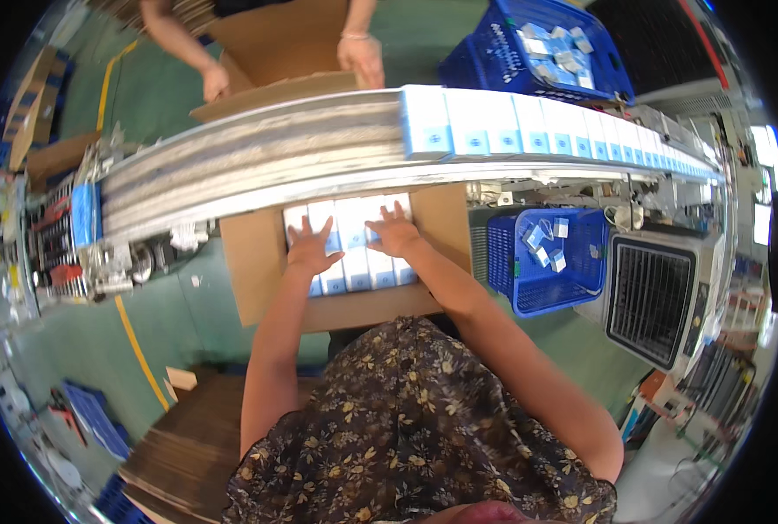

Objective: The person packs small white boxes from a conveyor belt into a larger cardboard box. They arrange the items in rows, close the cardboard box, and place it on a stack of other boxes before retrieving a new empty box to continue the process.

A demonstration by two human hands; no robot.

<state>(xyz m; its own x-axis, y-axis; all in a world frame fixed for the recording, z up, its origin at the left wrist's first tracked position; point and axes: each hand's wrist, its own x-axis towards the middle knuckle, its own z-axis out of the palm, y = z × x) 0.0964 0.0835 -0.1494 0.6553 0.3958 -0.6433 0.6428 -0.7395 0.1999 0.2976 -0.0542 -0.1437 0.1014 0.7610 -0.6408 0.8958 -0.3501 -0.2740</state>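
Observation:
My left hand (313, 247) lies with fingers spread on top of white-and-blue boxes (358, 272). They stand packed side by side in an open cardboard carton (251, 279) in front of me. On the right part of the same boxes rests my right hand (395, 234), palm down and fingers apart. Neither hand grips anything. The carton's flaps are folded outward, and my hands and wrists cover some of the boxes.
Beyond the carton runs a conveyor (258, 157) bearing a row of white-and-blue boxes (502, 122). Across it, another person's hands (363, 59) hold a second carton (275, 44). Blue crates (498, 271) with loose boxes stand right. Flattened cardboard (188, 441) is stacked lower left.

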